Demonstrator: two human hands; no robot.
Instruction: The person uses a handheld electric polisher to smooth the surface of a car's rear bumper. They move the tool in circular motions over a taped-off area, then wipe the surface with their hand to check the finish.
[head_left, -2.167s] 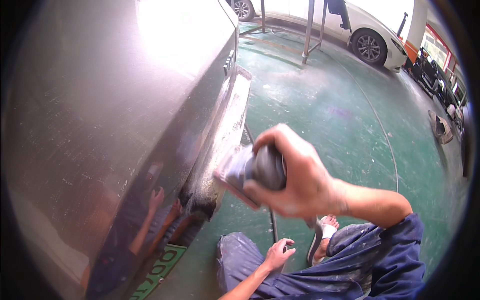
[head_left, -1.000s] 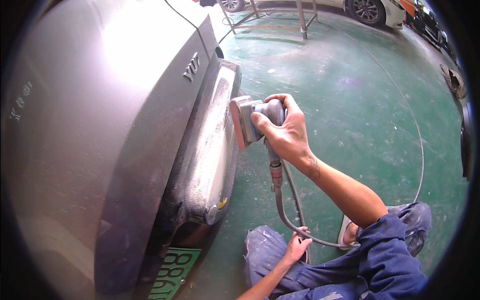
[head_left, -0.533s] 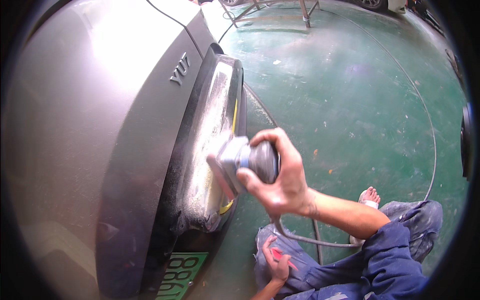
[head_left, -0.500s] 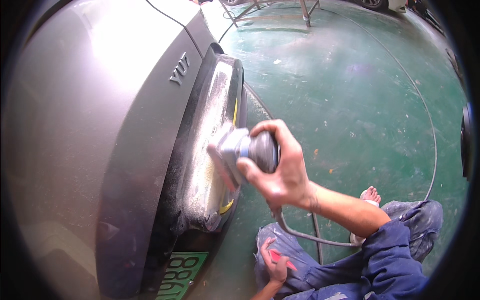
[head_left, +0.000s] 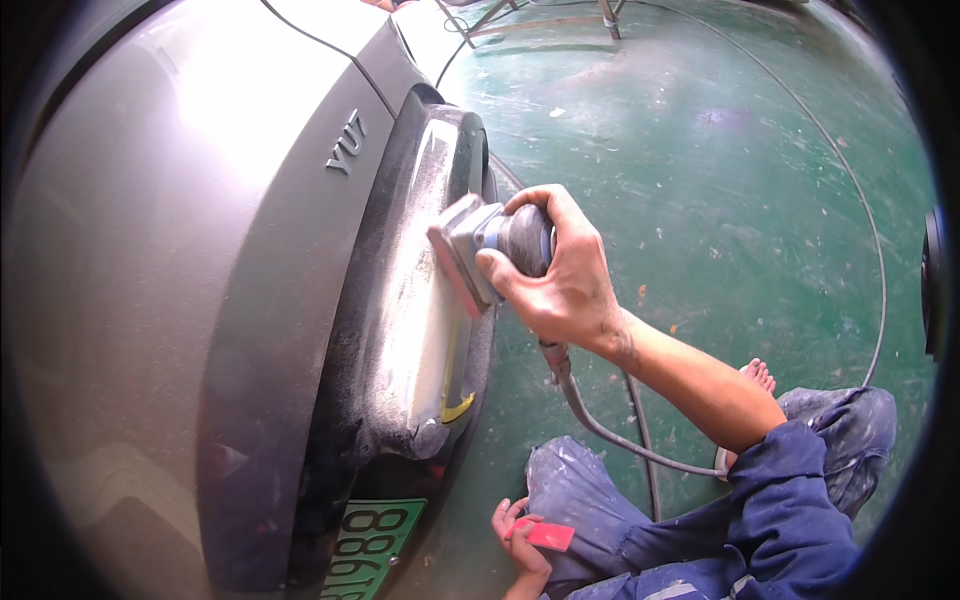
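Observation:
My right hand [head_left: 565,275] is wrapped round the dark round head of a power sander [head_left: 525,240]. The sander's rectangular pad [head_left: 458,258] is tilted against or just over the sanded strip of a car bumper [head_left: 408,330]; I cannot tell whether it touches. That strip is scuffed pale and whitish, with dark dusty edges and a yellow patch [head_left: 458,408] near its lower end. Beside my knee, my left hand [head_left: 522,548] pinches a flat pinkish-red rectangular piece [head_left: 550,536]. A grey hose [head_left: 600,430] runs from the sander down toward my legs.
The grey car body [head_left: 200,300] fills the left side, with a green licence plate [head_left: 372,548] low down. A thin hose [head_left: 850,190] curves across the green floor [head_left: 720,200] at right. A metal stand [head_left: 545,22] is at the back. My bent legs [head_left: 590,490] are close below.
My right hand has moved the sander farther up along the bumper, baring more of the lower strip. My left hand has shifted a little left, and the red piece now shows its flat face.

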